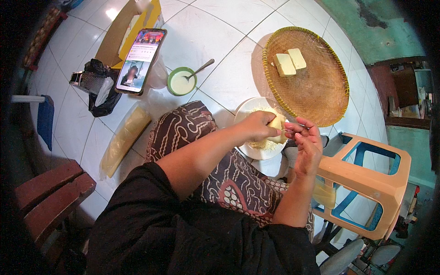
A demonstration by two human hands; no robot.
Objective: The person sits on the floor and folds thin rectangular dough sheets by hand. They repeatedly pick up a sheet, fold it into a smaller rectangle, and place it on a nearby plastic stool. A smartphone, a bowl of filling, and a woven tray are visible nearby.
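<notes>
My left hand (256,126) grips a pale yellow block (277,123) between thumb and fingers, just above a white plate (241,110). Fine pale yellow shreds (265,145) are spread over that plate. Close by on the right, my right hand (306,145) has its fingertips bent together at the block's side. A thin, shiny thing shows at those fingertips, too small to name. Beyond the plate, a round woven tray (316,94) with a yellow-bound rim carries similar pale blocks (285,65).
A green bowl (173,86) of white liquid with a spoon (200,68) stands ahead. Left of it are a propped phone (140,59), a yellow box (149,19), a black plastic bag (103,103) and a long clear-wrapped pack (124,140). An orange stool (373,185) lies tipped at right.
</notes>
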